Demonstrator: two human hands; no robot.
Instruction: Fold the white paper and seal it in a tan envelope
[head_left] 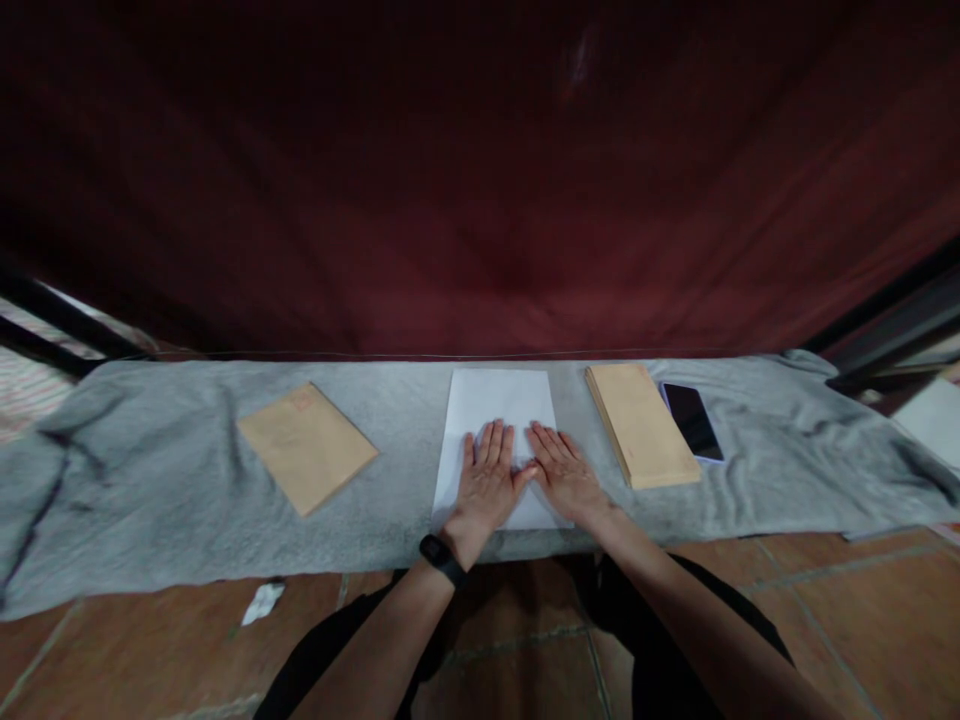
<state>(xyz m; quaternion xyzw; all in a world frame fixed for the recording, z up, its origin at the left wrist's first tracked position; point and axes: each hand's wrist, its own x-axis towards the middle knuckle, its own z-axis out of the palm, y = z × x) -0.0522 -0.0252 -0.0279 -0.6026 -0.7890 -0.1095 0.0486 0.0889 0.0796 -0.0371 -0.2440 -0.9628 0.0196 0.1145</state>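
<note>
A white sheet of paper [501, 392] lies flat in the middle of the grey cloth. My left hand [487, 480] rests palm down on it, fingers stretched out, with a black band on the wrist. Beside it my right hand [562, 470] also lies flat on the paper, its fingers pointing up and to the left. The two thumbs meet or nearly meet. My palms hide the paper's middle. Right of the paper is a stack of brown envelopes [641, 420], close to my right hand.
Grey cloth [405, 520] covers the long, low surface. On the left lies another brown envelope or small stack [307, 450], set at an angle. A phone [694, 422] sits right of the stack. Dark red fabric [480, 250] hangs behind. A white scrap [262, 602] is on the tiled floor.
</note>
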